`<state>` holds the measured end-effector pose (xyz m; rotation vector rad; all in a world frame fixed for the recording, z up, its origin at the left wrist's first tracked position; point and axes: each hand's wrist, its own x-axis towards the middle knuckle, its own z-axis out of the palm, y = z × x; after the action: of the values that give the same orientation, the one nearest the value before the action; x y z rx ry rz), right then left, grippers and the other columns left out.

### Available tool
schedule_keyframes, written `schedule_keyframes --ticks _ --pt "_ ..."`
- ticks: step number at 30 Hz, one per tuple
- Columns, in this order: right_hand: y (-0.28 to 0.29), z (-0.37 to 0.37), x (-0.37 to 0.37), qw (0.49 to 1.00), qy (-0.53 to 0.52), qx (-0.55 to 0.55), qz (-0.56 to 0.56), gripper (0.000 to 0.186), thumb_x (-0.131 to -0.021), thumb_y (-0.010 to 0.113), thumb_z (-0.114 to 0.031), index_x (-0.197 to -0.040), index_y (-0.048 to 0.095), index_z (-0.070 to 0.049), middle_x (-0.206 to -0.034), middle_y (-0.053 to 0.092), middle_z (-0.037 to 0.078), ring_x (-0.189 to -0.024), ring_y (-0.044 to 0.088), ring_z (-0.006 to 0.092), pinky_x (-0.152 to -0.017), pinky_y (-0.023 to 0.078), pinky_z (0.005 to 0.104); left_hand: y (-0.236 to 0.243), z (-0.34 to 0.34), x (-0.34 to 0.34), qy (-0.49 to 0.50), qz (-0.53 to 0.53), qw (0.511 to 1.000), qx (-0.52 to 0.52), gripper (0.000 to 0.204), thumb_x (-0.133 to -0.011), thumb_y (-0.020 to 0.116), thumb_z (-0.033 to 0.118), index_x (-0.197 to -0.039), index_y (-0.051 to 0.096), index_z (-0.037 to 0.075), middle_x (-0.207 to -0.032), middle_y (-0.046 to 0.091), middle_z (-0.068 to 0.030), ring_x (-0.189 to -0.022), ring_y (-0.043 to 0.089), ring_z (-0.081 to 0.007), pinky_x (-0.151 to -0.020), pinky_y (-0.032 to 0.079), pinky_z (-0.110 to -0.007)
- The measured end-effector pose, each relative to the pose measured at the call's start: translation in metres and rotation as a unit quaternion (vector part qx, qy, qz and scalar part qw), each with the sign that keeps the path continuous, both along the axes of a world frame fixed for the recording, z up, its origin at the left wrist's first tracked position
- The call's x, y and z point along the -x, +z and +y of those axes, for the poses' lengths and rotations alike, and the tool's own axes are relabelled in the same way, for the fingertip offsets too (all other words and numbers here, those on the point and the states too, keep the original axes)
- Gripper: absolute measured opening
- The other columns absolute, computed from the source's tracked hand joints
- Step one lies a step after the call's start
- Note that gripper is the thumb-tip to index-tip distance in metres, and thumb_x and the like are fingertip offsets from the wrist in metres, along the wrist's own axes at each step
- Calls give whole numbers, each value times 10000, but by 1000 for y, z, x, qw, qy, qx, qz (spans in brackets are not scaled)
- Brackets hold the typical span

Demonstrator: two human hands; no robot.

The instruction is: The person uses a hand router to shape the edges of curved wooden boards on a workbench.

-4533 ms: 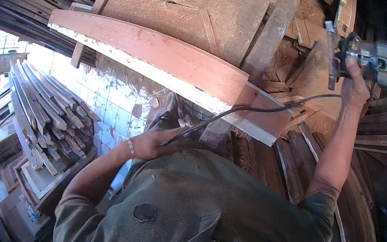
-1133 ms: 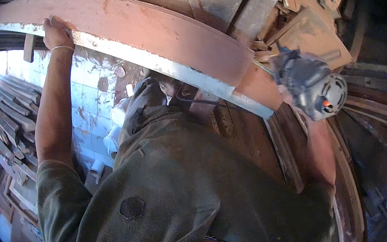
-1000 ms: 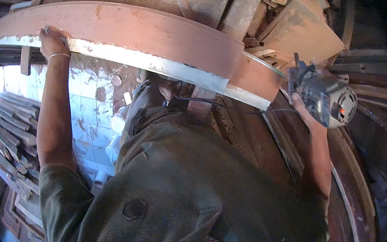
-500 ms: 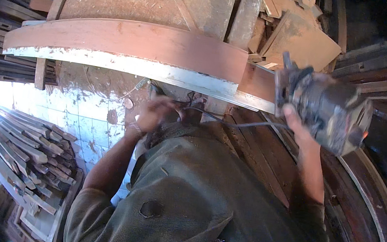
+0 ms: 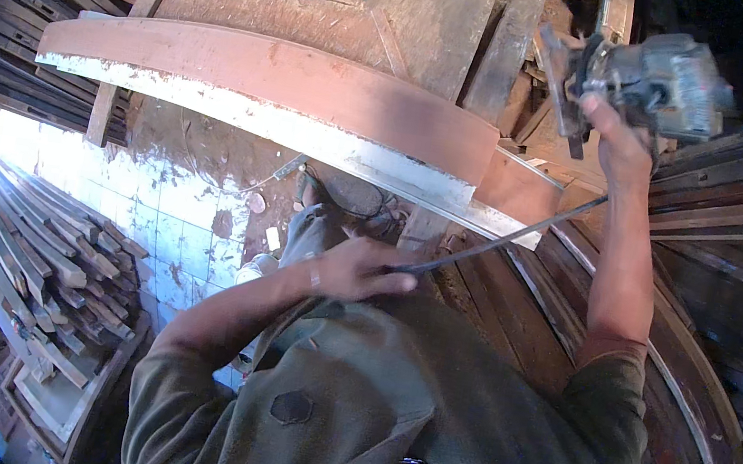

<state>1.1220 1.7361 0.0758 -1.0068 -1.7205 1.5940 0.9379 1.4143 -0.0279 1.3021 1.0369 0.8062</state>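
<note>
My right hand [image 5: 618, 139] is raised at the upper right, closed round a dark corded power tool with a flat base plate [image 5: 667, 84]. The tool is tilted, its plate facing left, clear of the planks; motion smears its details. A black power cord [image 5: 494, 250] runs from it down to my left hand [image 5: 358, 270]. That hand is closed on the cord in front of my body, thumb stretched out. Ahead lies a long reddish wooden board [image 5: 280, 72] with a white-coated front edge, and a shorter reddish piece [image 5: 521, 197] shows past its right end.
A dusty wooden work surface [image 5: 325, 28] stretches beyond the board. Curved wooden strips are piled [image 5: 51, 251] at the left on the tiled floor [image 5: 164, 239]. Offcuts [image 5: 541, 94] lie at the far right, and long dark planks [image 5: 683, 394] run along the right side.
My right hand has lifted the tool up and away. My left hand has moved right and taken hold of the cord, which now rises more steeply toward the tool.
</note>
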Motion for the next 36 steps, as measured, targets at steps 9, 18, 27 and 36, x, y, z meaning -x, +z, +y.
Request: schedule_keyframes --ticks 9,18,27,36 --pt "-47 6 -20 957 234 85 -147 560 -751 849 -216 -1225 590 -69 -1101 636 51 -1031 609 180 -953 491 344 79 -8 36 119 87 989 -18 178 -925 718 232 -968 762 65 -724 580 -110 -675 626 -264 -596 495 -373" --pt "-105 39 -6 914 405 -26 -17 794 -594 900 -294 -1269 537 -89 -1259 550 115 -1168 536 296 -1031 439 419 45 15 23 395 33 881 259 302 -1016 618 311 -909 670 34 -771 679 5 -692 570 -54 -642 464 -232" --pt "-118 44 20 888 398 -126 196 389 -815 757 -176 -1151 582 -92 -1086 649 136 -1034 621 329 -947 483 477 13 41 53 475 84 800 357 447 -985 645 432 -820 622 18 -678 634 -19 -620 550 -79 -580 437 -242" --pt "-120 44 24 876 392 -228 164 388 -771 781 -151 -1091 564 -125 -1041 662 97 -997 636 320 -911 484 463 22 49 55 458 129 797 372 484 -977 648 443 -815 634 -12 -666 635 -45 -571 557 -103 -539 449 -261"
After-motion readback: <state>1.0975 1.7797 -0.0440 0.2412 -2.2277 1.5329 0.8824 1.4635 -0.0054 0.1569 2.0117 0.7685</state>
